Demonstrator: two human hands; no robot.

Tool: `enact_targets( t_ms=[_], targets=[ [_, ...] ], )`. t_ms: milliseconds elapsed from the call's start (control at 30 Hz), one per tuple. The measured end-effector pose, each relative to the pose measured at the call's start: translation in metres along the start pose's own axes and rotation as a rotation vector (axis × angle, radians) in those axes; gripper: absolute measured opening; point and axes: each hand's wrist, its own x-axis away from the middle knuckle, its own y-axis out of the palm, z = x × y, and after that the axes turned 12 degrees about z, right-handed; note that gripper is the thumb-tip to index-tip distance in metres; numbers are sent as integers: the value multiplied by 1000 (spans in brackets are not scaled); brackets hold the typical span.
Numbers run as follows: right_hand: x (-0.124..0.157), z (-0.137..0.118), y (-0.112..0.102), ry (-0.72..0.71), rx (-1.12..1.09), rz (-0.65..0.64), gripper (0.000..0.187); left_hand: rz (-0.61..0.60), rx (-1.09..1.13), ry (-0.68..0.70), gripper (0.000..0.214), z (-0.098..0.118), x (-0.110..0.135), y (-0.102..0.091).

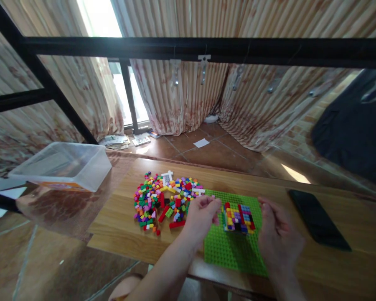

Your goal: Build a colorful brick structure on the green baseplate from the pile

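Observation:
A small house-like build of multicoloured toy bricks stands on a green baseplate. My left hand hovers over the baseplate's left edge, its fingers pinched together. Whatever its fingertips may hold is too small to name. On the other side of the build, my right hand is curled closed by the plate's right edge, apart from the bricks. The inside of its grip is hidden. Left of my left hand, a heap of loose toy bricks in many colours spreads over the wooden table.
A black phone lies on the table at the right. Beyond the table's left end stands a clear plastic bin. A black metal bar crosses the view above the table, with patterned curtains behind it.

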Motion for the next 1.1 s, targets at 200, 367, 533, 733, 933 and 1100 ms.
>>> enact_targets(
  t_ms=[200,367,533,733,933,1100],
  targets=[
    [39,-34,4,-340,-244,-235,14,201,281,157,25,48,-10,-38],
    [75,-47,28,-428,-246,-576,17,354,507,138,14,73,-13,-68],
    [90,-46,47,-425,-142,-672,16,305,583,46,16,79,-12,-78],
    [92,-48,52,-436,-152,-654,14,328,644,50,22,89,-13,-93],
    [102,-58,56,-467,-246,-612,15,400,713,60,21,103,-11,-115],
    [129,-75,67,-542,-254,-686,13,411,749,60,20,103,-9,-120]
  ],
)
